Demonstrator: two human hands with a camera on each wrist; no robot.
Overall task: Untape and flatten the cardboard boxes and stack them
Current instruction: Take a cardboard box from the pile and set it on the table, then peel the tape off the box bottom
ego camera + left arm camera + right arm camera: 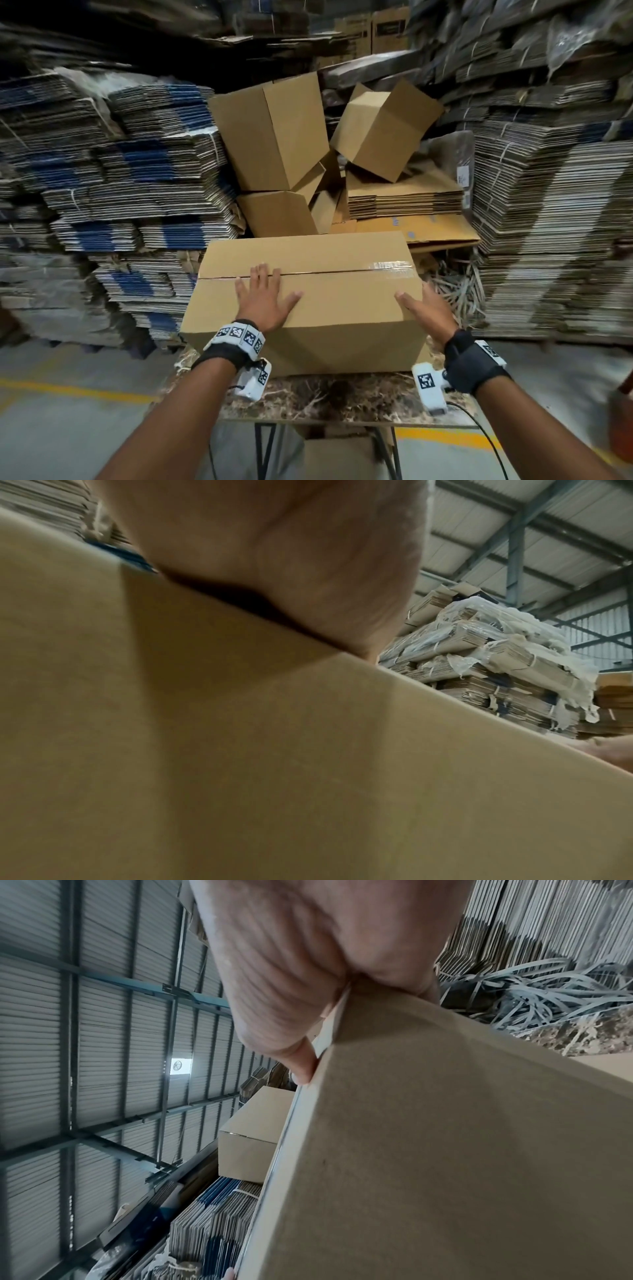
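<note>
A cardboard warehouse: bundled flat cartons [120, 171] tower at nine and three o'clock, under a steel-trussed corrugated roof [103, 1020].

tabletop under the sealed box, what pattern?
A brown marbled tabletop with pale veins, under the taped brown cardboard box; shows best in the head view.

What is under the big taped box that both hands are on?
The box stands on a table with a brown marbled top and dark metal legs. Whether anything lies between them cannot be seen: the box covers that spot.
</note>
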